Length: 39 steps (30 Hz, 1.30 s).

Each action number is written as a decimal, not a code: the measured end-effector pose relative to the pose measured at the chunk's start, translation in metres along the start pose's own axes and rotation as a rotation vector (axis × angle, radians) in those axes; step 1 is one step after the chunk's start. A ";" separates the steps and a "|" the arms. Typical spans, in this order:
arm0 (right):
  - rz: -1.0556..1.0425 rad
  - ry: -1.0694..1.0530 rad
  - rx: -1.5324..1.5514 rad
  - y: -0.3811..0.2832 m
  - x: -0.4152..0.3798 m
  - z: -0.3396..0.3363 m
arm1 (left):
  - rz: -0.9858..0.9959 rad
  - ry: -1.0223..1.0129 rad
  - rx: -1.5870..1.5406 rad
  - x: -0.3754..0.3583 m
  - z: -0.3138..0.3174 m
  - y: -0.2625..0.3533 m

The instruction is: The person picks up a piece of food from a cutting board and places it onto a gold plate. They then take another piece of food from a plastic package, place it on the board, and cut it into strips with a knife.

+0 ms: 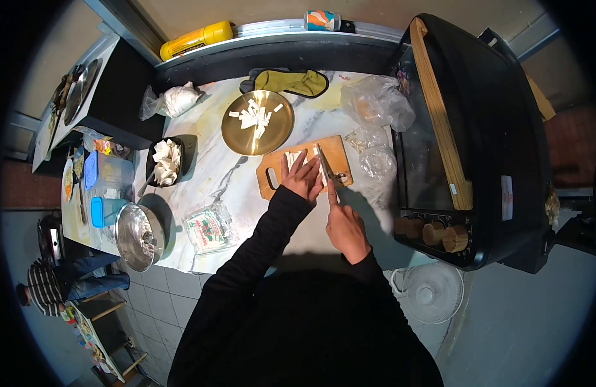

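Note:
A wooden cutting board [268, 169] lies on the marble-patterned table, with white strips [293, 157] on it. My left hand [302, 177] rests over the strips with its fingers laid on them. In my right hand [347, 227] is a knife [323, 158], its blade over the board beside the left fingertips and my index finger stretched along it. Behind the board, a gold plate [235, 135] holds a pile of cut white pieces [255, 119].
To the left are a black bowl [166, 161] of white pieces, a metal bowl [139, 237] and a plastic packet [209, 229]. A black oven [498, 142] and plastic bags [377, 103] stand right. An oven mitt [291, 82] lies behind. A person [45, 284] is far left.

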State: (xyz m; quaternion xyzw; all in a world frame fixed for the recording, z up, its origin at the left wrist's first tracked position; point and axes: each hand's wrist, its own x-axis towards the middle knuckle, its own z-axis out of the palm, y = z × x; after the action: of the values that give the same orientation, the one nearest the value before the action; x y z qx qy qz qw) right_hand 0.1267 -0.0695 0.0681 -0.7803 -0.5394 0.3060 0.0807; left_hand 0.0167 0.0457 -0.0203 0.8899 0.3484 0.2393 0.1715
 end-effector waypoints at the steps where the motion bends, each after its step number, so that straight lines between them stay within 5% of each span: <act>1: -0.025 -0.002 0.025 0.001 0.001 -0.002 | -0.001 0.007 0.019 -0.001 0.001 0.000; 39: 0.027 -0.095 0.035 -0.003 -0.039 -0.010 | -0.010 0.021 0.036 0.000 0.003 -0.003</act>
State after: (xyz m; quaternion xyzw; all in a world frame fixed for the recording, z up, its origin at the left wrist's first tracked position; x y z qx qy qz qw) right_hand 0.1208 -0.1007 0.0923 -0.7707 -0.5266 0.3530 0.0644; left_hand 0.0169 0.0467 -0.0245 0.8885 0.3591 0.2413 0.1531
